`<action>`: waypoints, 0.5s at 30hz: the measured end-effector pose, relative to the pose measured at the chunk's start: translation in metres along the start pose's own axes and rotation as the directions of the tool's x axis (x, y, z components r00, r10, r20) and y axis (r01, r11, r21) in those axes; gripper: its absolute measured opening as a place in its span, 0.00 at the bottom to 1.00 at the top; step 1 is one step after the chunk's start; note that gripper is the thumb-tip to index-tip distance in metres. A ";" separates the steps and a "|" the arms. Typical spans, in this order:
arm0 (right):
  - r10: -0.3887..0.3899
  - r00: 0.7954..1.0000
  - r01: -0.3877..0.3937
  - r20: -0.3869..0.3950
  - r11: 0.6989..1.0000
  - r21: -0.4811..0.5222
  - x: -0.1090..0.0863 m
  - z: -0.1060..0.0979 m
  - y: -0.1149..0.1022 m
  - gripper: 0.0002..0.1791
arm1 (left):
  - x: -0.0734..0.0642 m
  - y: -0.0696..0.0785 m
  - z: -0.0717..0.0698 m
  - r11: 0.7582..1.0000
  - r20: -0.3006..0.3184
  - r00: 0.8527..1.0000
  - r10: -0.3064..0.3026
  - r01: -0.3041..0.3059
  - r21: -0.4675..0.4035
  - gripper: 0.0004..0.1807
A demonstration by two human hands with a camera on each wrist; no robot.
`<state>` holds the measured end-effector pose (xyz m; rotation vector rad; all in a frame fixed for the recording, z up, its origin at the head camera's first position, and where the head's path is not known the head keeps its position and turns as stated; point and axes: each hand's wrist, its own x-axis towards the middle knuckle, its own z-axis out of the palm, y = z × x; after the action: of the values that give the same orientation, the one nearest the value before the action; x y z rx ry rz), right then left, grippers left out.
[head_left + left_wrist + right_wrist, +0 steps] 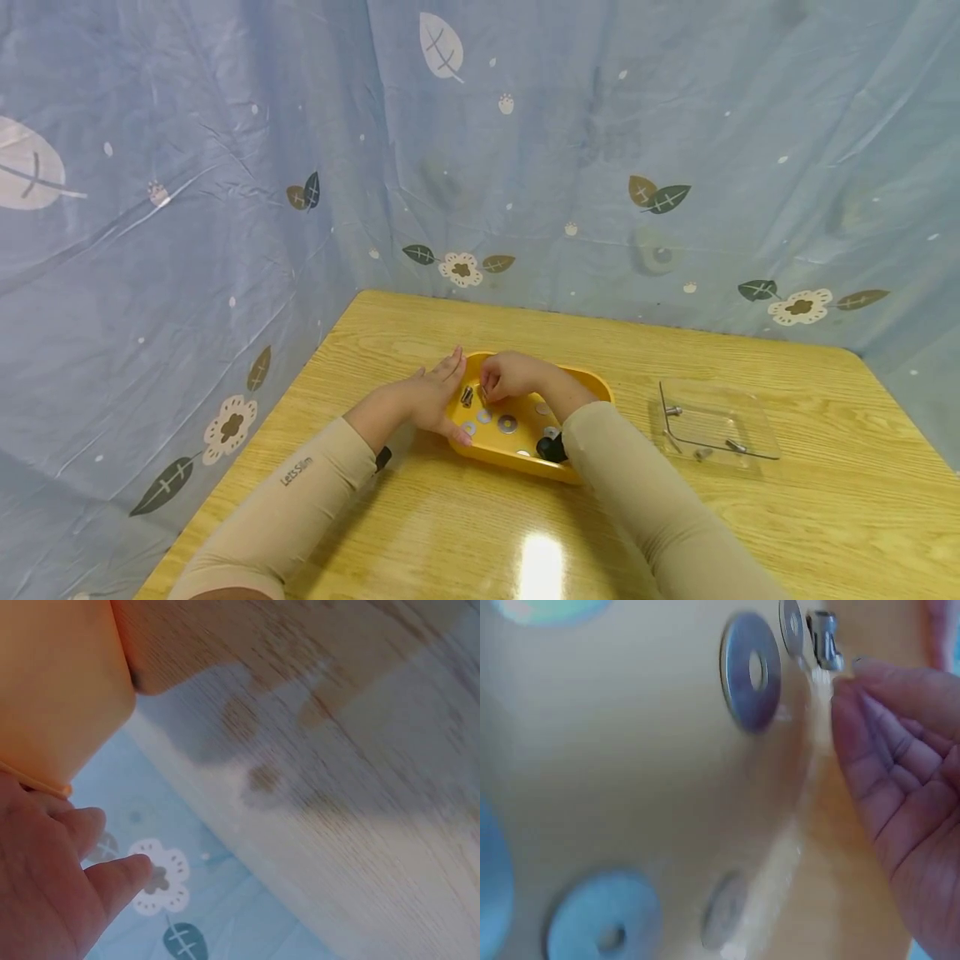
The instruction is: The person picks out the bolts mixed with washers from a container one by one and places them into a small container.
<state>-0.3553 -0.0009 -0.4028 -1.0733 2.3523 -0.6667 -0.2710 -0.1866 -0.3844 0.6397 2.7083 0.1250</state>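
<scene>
A yellow plastic tray (517, 461) stands on the wooden table with flat metal washers (751, 672) scattered over its floor. My left hand (437, 398) rests with extended fingers against the tray's left end, the thumb over its front rim. Inside the tray, my right hand (513, 375) has thumb and index fingertips pinched together, with a thin sliver showing between them; I cannot tell its kind. Bolt-like metal pieces (825, 641) lie just beyond those fingertips. My right forearm covers part of the tray's right side.
To the right, a clear plastic sheet (723, 417) is raised off the table (840, 467), with several metal bolts (736, 446) at it. A black device (551, 449) at my right wrist overlaps the tray. A blue patterned curtain (540, 167) hangs behind and to the left.
</scene>
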 end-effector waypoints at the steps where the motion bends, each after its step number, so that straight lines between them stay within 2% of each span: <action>1: 0.005 1.000 -0.005 -0.002 1.000 0.020 -0.002 -0.001 0.000 0.07 | 0.000 0.000 0.000 1.000 0.000 1.000 0.002 -0.002 -0.001 0.73; 15: -0.036 0.999 0.039 -0.020 0.984 0.174 -0.032 -0.027 -0.008 0.07 | 0.001 0.000 0.001 1.000 0.002 1.000 0.000 0.000 -0.003 0.72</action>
<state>-0.3484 0.0256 -0.3701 -1.0397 2.2440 -0.8815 -0.2711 -0.1864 -0.3856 0.6381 2.7063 0.1282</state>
